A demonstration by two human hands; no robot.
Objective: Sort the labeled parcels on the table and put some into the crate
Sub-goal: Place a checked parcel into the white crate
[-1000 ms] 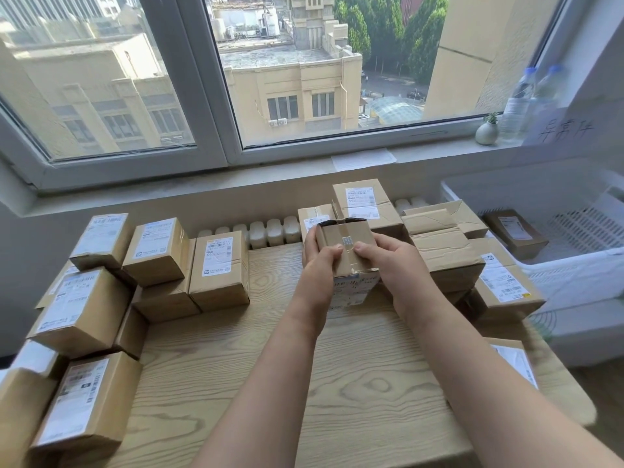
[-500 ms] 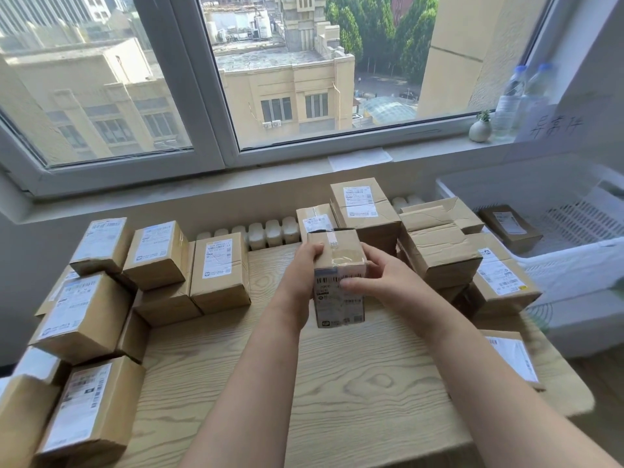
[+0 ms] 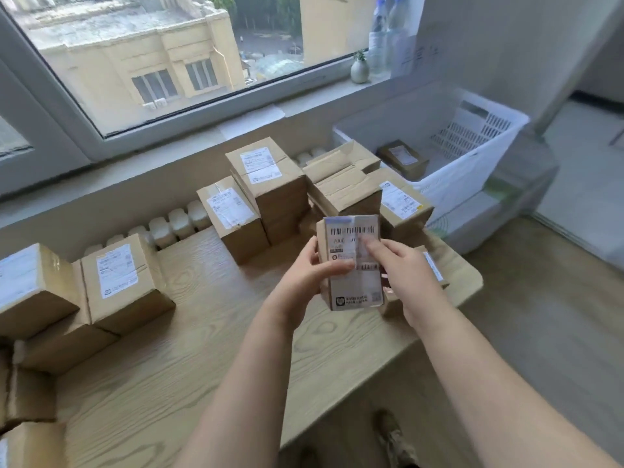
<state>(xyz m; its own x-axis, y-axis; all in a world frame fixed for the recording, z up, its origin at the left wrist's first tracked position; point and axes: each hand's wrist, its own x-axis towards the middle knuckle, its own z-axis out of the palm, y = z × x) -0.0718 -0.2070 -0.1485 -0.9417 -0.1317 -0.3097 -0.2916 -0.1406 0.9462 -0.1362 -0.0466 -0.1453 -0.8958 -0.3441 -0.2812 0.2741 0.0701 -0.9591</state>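
A small cardboard parcel (image 3: 354,288) with a white barcode label facing me is held above the wooden table (image 3: 189,359). My left hand (image 3: 304,275) grips its left side, thumb across the label. My right hand (image 3: 401,275) holds the right side with the index finger lying on the label. A white plastic crate (image 3: 472,153) stands to the right of the table with one labeled parcel (image 3: 401,158) inside. Stacked parcels (image 3: 270,184) sit behind the held one.
More labeled parcels (image 3: 118,278) are piled along the table's left side. A white radiator (image 3: 175,224) runs behind the table under the window sill. Bottles (image 3: 385,38) and a small vase (image 3: 359,69) stand on the sill. Another parcel (image 3: 435,265) lies at the table's right edge.
The parcel has been tilted up so its label faces me and has been lifted nearer. My view has swung to the right, bringing the crate further into sight.
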